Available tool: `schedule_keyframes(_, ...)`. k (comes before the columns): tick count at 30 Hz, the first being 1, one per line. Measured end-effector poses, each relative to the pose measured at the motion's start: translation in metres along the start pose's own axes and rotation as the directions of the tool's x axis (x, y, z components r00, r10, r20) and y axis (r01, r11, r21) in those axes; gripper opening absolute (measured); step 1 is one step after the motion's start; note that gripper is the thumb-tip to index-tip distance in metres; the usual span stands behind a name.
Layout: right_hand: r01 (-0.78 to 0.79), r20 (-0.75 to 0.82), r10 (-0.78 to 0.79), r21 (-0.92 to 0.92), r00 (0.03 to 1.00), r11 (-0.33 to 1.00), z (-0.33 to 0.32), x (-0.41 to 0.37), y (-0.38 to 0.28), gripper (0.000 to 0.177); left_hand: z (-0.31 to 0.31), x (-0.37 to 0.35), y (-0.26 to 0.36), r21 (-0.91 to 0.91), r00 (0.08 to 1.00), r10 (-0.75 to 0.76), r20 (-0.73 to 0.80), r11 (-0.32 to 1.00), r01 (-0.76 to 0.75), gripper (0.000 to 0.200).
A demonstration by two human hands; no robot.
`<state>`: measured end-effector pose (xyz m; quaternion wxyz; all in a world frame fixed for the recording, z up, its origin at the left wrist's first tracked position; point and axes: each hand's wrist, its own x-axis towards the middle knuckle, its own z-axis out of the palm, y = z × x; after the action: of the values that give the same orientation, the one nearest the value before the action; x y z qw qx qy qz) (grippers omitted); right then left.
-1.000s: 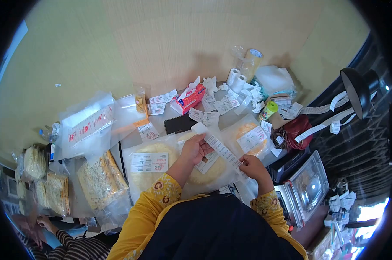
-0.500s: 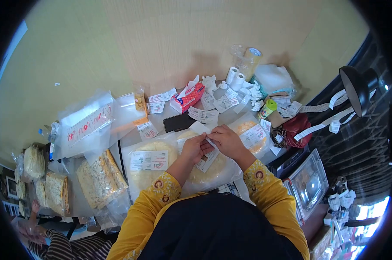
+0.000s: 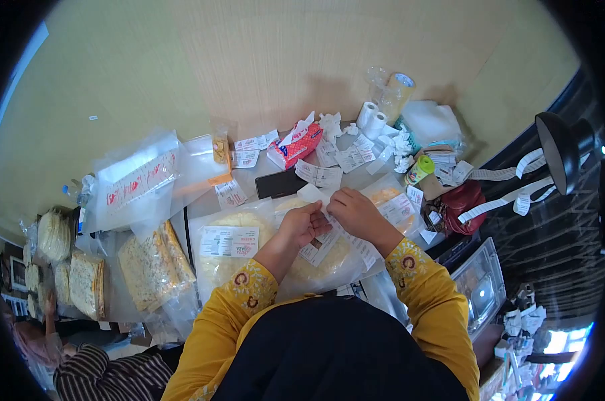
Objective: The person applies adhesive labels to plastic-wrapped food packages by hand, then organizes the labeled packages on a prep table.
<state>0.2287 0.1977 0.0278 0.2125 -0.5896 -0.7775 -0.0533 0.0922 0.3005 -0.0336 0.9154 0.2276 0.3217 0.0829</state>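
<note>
My left hand [image 3: 301,226] pinches a small white paper piece [image 3: 310,193] between thumb and fingers. Close beside it, the fingertips of my right hand [image 3: 353,211] are closed on a printed label strip [image 3: 361,250], which hangs down from them. Both hands are over a middle clear bag [image 3: 308,271] with a pale round food and a printed label [image 3: 318,248] on it. To the left lies another bagged pale round [image 3: 232,267] with a label [image 3: 230,242] reading CHEESE. A third bag [image 3: 397,208] with an orange topping lies to the right.
Behind the bags lie a black phone [image 3: 279,184], a red tissue pack [image 3: 295,144], loose labels [image 3: 318,175] and label rolls [image 3: 371,120]. Bagged flat food [image 3: 148,267] and plastic sheets [image 3: 138,180] are on the left. A person in striped clothing [image 3: 108,374] is at lower left.
The printed strip now hangs visibly below my right hand. My right hand has moved slightly right, a little away from my left. The whole view has shifted slightly.
</note>
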Motion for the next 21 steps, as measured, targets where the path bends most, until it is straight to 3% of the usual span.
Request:
schedule_keyframes(3, -0.081, -0.033, 0.083, 0.061, 0.996, 0.995, -0.006, 0.000, -0.007, 0.008, -0.005, 0.005, -0.002, 0.005, 0.999, 0.031, -0.015, 1.000, -0.031, 0.020)
schedule_keyframes(6, -0.207, 0.097, 0.189, 0.236, 0.977, 0.949, -0.011, -0.003, -0.021, 0.007, -0.009, 0.007, 0.000, -0.035, 1.000, 0.012, 0.026, 0.999, -0.011, 0.020)
schedule_keyframes(9, -0.272, 0.300, 0.162, 0.373, 0.940, 0.887, -0.005, -0.009, -0.032, 0.005, -0.008, 0.006, 0.001, -0.030, 1.000, 0.010, 0.027, 0.999, -0.009, 0.022)
schedule_keyframes(12, -0.251, 0.430, 0.050, 0.425, 0.901, 0.870, 0.007, -0.011, -0.039, 0.004, -0.009, 0.012, -0.001, -0.048, 1.000, 0.000, -0.030, 0.999, -0.002, 0.025)
schedule_keyframes(21, -0.333, 0.617, 0.041, 0.367, 0.786, 0.868, 0.026, -0.007, -0.040, 0.005, -0.005, 0.006, 0.002, -0.008, 0.999, -0.019, -0.040, 1.000, 0.019, 0.031)
